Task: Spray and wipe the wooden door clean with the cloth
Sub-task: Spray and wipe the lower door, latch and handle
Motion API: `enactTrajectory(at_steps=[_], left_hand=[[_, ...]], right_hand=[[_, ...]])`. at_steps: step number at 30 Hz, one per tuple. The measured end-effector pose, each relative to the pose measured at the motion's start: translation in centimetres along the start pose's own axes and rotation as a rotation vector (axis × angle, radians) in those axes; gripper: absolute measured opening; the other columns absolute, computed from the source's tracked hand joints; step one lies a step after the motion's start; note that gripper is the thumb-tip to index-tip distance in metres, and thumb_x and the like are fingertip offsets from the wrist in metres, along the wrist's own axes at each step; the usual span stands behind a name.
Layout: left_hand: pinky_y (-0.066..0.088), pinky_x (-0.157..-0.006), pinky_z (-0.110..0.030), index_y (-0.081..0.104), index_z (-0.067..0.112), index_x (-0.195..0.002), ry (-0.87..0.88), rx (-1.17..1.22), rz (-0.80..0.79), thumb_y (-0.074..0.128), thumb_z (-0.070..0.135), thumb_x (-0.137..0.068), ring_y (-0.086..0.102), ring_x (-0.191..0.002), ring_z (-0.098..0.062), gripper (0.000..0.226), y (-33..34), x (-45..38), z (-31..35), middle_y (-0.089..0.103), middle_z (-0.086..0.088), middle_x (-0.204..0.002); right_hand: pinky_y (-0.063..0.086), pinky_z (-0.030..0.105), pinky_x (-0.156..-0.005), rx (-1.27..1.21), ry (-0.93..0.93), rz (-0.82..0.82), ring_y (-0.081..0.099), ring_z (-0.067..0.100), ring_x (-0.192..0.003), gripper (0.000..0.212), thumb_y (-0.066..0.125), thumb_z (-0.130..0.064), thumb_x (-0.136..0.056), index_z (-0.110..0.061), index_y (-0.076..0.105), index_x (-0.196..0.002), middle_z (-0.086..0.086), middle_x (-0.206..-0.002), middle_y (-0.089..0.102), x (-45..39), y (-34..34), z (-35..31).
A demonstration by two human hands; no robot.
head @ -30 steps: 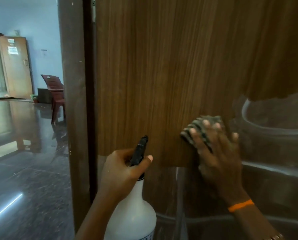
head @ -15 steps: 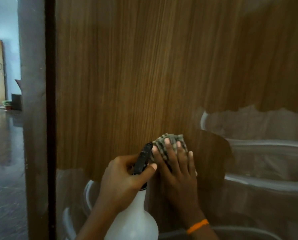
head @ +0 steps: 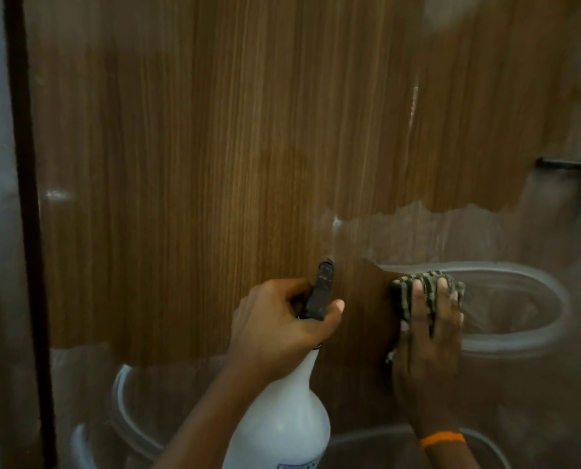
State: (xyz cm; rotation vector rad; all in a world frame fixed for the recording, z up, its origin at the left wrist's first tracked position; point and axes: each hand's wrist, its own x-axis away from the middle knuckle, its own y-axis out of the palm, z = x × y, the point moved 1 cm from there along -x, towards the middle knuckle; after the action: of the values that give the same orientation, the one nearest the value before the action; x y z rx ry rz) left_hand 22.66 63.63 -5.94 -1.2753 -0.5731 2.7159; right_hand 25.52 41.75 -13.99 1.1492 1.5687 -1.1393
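My left hand (head: 282,328) grips the spray bottle (head: 282,424); my right hand (head: 427,336), fingers (head: 417,299) flat, presses the cloth (head: 407,292) on the wooden door (head: 214,164), its dark left edge (head: 28,231) well apart.

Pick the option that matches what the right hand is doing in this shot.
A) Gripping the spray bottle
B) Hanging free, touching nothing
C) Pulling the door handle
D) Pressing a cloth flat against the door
D: the right hand lies with straight fingers over the cloth, pressing it onto the wooden door, while the left hand grips the spray bottle.
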Motion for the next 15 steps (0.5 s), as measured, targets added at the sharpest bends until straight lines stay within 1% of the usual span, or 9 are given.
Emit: enactTrajectory(at_steps=[1, 3, 5, 7, 9, 12, 13, 15], left_hand=[[0.040, -0.051, -0.026, 0.048, 0.027, -0.054, -0.007, -0.014, 0.006, 0.051, 0.067, -0.067, 0.047, -0.047, -0.004, 0.042, 0.2, -0.2, -0.1, 0.051, 0.015, -0.049], [0.044, -0.053, -0.027, 0.051, 0.026, -0.057, -0.035, -0.016, 0.015, 0.052, 0.067, -0.066, 0.051, -0.048, -0.004, 0.043, 0.1, -0.2, -0.8, 0.053, 0.014, -0.051], [0.051, -0.058, -0.038, 0.056, 0.023, -0.061, -0.058, 0.009, 0.019, 0.051, 0.069, -0.065, 0.056, -0.051, -0.008, 0.047, -0.4, 0.1, -1.4, 0.059, 0.006, -0.055], [0.053, -0.063, -0.048, 0.061, 0.018, -0.065, -0.069, 0.024, 0.043, 0.052, 0.069, -0.063, 0.061, -0.056, -0.019, 0.052, -1.1, 0.5, -1.8, 0.063, -0.005, -0.062], [0.051, -0.065, -0.053, 0.063, 0.012, -0.066, -0.084, 0.078, 0.082, 0.056, 0.067, -0.062, 0.061, -0.058, -0.028, 0.055, -1.8, 0.8, -2.1, 0.064, -0.014, -0.064], [0.050, -0.067, -0.057, 0.063, 0.001, -0.066, -0.118, 0.160, 0.154, 0.061, 0.061, -0.060, 0.060, -0.062, -0.039, 0.061, -2.4, 0.8, -2.5, 0.061, -0.019, -0.061], [0.049, -0.067, -0.057, 0.063, 0.000, -0.066, -0.124, 0.163, 0.169, 0.061, 0.061, -0.059, 0.059, -0.062, -0.041, 0.061, -2.4, 0.8, -2.4, 0.061, -0.020, -0.061], [0.050, -0.066, -0.056, 0.066, 0.008, -0.065, -0.129, 0.150, 0.168, 0.060, 0.061, -0.059, 0.060, -0.061, -0.038, 0.054, -2.2, 0.9, -2.1, 0.062, -0.019, -0.061]], right_hand=[[0.019, 0.056, -0.114, -0.008, 0.036, 0.028, 0.015, 0.037, -0.144, 0.052, 0.032, -0.018, -0.097, -0.010, 0.030, -0.148, 0.018, -0.156, 0.019, -0.5, 0.0, -0.8], [0.020, 0.054, -0.115, -0.020, 0.095, 0.099, 0.017, 0.037, -0.143, 0.052, 0.036, -0.014, -0.097, -0.007, 0.031, -0.147, 0.020, -0.155, 0.021, -2.0, 0.2, -2.9], [0.017, 0.050, -0.115, -0.022, 0.090, 0.156, 0.019, 0.037, -0.142, 0.052, 0.040, -0.012, -0.096, -0.007, 0.032, -0.147, 0.020, -0.155, 0.022, -4.4, 0.6, -5.4], [0.014, 0.047, -0.116, -0.049, 0.021, 0.157, 0.017, 0.036, -0.144, 0.053, 0.041, -0.012, -0.096, -0.011, 0.030, -0.149, 0.018, -0.156, 0.021, -7.3, 1.2, -7.9], [0.014, 0.047, -0.117, -0.079, -0.086, 0.145, 0.016, 0.033, -0.145, 0.054, 0.043, -0.010, -0.095, -0.014, 0.032, -0.148, 0.015, -0.156, 0.022, -9.6, 1.7, -9.9], [0.015, 0.048, -0.118, -0.106, -0.354, 0.064, 0.017, 0.032, -0.145, 0.059, 0.050, -0.006, -0.092, -0.020, 0.034, -0.147, 0.012, -0.156, 0.026, -10.2, 2.1, -11.0], [0.015, 0.049, -0.118, -0.112, -0.462, 0.018, 0.018, 0.031, -0.146, 0.060, 0.053, -0.006, -0.092, -0.022, 0.033, -0.147, 0.011, -0.156, 0.027, -9.4, 2.1, -10.8], [0.018, 0.050, -0.117, -0.090, -0.668, -0.075, 0.018, 0.029, -0.146, 0.058, 0.055, -0.010, -0.093, -0.023, 0.032, -0.146, 0.008, -0.156, 0.026, -6.8, 2.0, -9.0]])
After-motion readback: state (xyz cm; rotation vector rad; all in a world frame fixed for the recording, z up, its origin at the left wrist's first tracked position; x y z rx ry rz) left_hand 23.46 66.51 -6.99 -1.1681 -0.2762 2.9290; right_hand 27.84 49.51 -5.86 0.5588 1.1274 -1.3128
